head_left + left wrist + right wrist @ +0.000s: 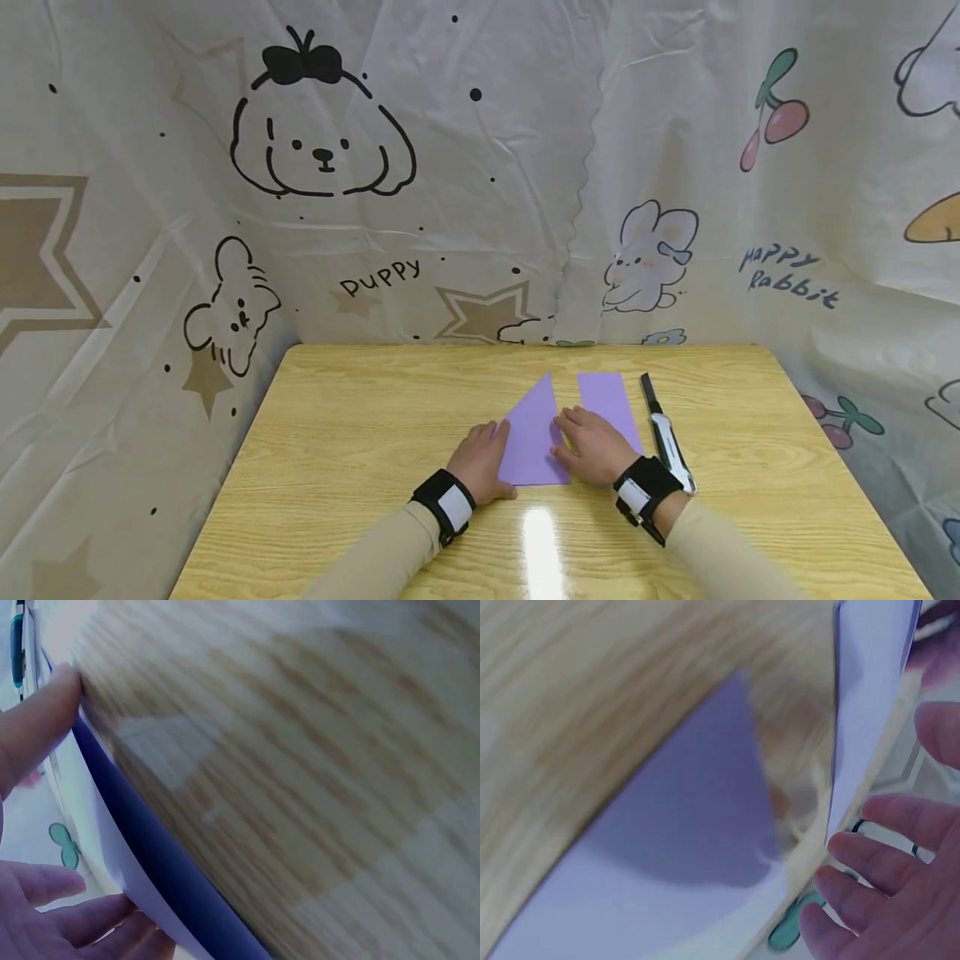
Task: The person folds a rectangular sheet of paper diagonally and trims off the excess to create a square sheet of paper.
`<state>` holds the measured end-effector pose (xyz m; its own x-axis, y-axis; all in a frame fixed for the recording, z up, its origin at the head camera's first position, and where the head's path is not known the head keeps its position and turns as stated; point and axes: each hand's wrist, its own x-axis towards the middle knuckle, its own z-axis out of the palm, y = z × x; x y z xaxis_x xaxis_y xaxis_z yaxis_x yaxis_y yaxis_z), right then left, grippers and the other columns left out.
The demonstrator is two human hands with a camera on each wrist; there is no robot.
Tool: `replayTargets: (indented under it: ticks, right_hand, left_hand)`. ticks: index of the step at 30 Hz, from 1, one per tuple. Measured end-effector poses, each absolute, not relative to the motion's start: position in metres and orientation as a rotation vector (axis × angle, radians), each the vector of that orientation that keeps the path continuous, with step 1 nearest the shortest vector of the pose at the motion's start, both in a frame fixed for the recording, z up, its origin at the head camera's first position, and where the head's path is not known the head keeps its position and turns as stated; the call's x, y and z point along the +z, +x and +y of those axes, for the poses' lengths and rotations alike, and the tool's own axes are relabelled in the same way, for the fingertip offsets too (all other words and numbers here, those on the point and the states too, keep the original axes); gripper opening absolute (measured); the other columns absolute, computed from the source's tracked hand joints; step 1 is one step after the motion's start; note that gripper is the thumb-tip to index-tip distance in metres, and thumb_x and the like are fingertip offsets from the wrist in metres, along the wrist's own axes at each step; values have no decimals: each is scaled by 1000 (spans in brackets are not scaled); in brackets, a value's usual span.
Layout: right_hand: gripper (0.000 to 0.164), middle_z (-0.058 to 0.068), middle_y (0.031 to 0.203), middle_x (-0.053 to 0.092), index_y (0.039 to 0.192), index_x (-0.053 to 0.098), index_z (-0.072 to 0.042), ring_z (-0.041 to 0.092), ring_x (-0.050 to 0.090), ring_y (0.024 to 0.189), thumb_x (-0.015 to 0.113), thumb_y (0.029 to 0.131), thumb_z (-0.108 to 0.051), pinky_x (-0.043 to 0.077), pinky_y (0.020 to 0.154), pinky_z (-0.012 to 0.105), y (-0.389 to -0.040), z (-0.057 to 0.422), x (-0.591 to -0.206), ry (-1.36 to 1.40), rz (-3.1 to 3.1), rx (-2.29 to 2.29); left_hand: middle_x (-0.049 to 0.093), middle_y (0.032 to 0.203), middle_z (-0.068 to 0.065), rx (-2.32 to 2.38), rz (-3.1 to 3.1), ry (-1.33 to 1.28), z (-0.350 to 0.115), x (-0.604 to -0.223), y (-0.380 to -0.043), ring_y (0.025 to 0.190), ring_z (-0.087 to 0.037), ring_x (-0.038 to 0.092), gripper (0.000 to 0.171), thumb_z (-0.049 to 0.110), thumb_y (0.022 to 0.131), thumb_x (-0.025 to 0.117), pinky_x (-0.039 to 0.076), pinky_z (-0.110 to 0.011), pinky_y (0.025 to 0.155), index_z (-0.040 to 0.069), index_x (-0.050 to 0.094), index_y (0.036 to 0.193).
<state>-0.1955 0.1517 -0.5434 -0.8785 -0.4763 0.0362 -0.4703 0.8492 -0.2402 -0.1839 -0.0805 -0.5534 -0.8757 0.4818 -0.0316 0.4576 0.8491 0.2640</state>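
Observation:
A folded purple sheet of paper (534,437) with a slanted upper left edge lies on the wooden table. My left hand (482,462) is at its left side, fingertips along the slanted edge and thumb by the lower left corner. In the left wrist view, a dark gap shows between the layers of the folded paper (127,832). My right hand (596,446) has its fingers spread, with the fingertips right at the folded sheet's right edge. Partly beneath that hand lies a second purple piece of paper (609,404), a flat strip.
A utility knife (670,446) lies right of the strip, close to my right wrist, its black end pointing away. The wooden table (360,417) extends on both sides. Printed cloth (465,225) hangs behind its far edge and along the sides.

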Motion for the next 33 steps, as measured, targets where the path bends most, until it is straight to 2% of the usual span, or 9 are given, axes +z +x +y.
replayTargets:
  ticks: [10,16,19,22,26,29,33]
  right_hand:
    - [52,19,129,45,120,55,-6,35,42,118,54,85,-44,33,97,45,-193,132,-549,-797,2966,-352]
    - [56,16,132,42,126,48,-5,29,42,119,52,86,-43,35,97,42,-196,128,-547,-700,2958,-468]
    - [61,18,135,37,131,40,-2,29,37,123,53,86,-41,31,100,41,-197,126,-542,-586,2917,-638]
    - [68,20,136,35,135,32,3,31,33,126,53,86,-39,28,101,42,-200,124,-538,-444,2874,-832]
    - [70,22,135,36,136,27,4,33,42,118,55,86,-37,36,96,43,-207,123,-533,-307,2820,-1086]
    - [68,22,132,40,136,28,2,33,51,108,56,86,-35,44,86,42,-212,123,-529,-248,2792,-1229]
    - [63,19,123,49,134,31,-2,31,56,101,56,86,-34,48,78,39,-217,123,-523,-147,2775,-1335]
  left_hand:
    - [47,120,-12,404,2995,680,-73,-553,-186,110,-29,44,110,45,54,81,40,-41,88,5,25,139]
    - [46,107,-14,641,2990,569,-68,-553,-187,93,-26,50,103,24,54,84,45,-35,74,3,27,137]
    - [51,105,-16,774,2943,507,-68,-553,-188,89,-27,54,83,17,61,79,46,-36,73,0,36,130]
    - [60,99,-12,885,2919,508,-71,-551,-190,88,-24,58,53,16,69,74,47,-35,73,2,51,115]
    - [61,79,-1,1116,2884,558,-74,-540,-195,72,-13,56,17,13,75,67,45,-27,62,8,60,89]
    - [53,67,3,1299,2857,572,-77,-529,-199,60,-9,48,7,10,77,64,39,-22,54,9,58,79]
    - [49,68,2,1434,2865,537,-79,-518,-203,60,-9,44,5,9,81,60,37,-22,54,8,55,82]
